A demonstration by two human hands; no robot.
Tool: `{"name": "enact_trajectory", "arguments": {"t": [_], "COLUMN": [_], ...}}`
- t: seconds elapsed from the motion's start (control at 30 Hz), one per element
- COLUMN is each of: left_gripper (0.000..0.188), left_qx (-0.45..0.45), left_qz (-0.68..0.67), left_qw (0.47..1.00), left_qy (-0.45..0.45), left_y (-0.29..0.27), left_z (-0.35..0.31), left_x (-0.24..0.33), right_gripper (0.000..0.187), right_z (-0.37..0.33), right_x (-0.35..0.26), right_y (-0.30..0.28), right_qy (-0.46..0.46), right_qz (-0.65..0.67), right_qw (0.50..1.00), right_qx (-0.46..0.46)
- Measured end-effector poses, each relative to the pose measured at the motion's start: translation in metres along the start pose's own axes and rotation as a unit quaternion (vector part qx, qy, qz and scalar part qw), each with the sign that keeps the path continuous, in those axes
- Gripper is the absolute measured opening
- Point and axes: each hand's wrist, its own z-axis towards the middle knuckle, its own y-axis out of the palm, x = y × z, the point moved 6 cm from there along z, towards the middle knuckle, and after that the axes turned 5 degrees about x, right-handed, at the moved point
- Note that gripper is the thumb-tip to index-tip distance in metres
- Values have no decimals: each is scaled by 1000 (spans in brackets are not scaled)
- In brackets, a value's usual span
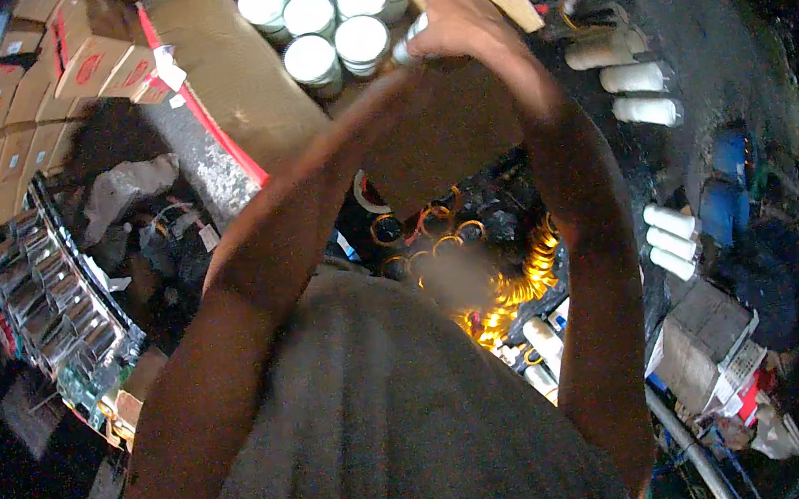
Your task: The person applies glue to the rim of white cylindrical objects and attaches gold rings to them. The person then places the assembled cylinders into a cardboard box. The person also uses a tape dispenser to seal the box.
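Observation:
An open cardboard box [235,69] at the top centre holds several upright cylindrical containers [364,40] with bright white tops. My right hand [458,22] is over the box's right side, fingers closed around a pale cylinder [412,38], which tilts beside the containers. Much of that cylinder is hidden by the fingers. My left forearm [311,190] crosses from the lower left toward the same spot. It ends in a blur by the right hand, so the left fingers cannot be made out.
Stacked cardboard cartons [92,63] stand at the upper left. Shiny metallic cylinders [56,285] sit in a rack at the left. Yellow rings [525,283] lie below the box. White rolls [634,77] lie on the dark floor at the right, near a grey box [703,331].

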Motion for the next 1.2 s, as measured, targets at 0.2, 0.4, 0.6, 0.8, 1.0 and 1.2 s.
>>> {"name": "enact_trajectory", "arguments": {"t": [0.2,0.4,0.6,0.8,1.0,1.2], "left_gripper": [41,45,44,43,36,33], "left_qx": [136,210,205,204,244,242], "left_qz": [288,318,318,320,312,317], "left_qw": [946,921,921,921,912,911], "left_qy": [67,84,91,87,108,106], "left_y": [-17,-20,-22,-25,-23,-21], "left_z": [-91,-91,-92,-92,-94,-93], "left_x": [33,39,39,39,39,37], "right_gripper": [52,54,57,65,71,49], "right_z": [11,18,23,22,20,13], "right_x": [2,1,-1,-1,28,36], "right_y": [28,37,38,39,65,95], "right_qy": [-5,-17,-18,19,181,170], "right_qz": [2,-12,-8,55,362,587], "right_qw": [1000,999,998,997,913,788], "right_qx": [-27,-34,-53,-57,-46,-76]}}
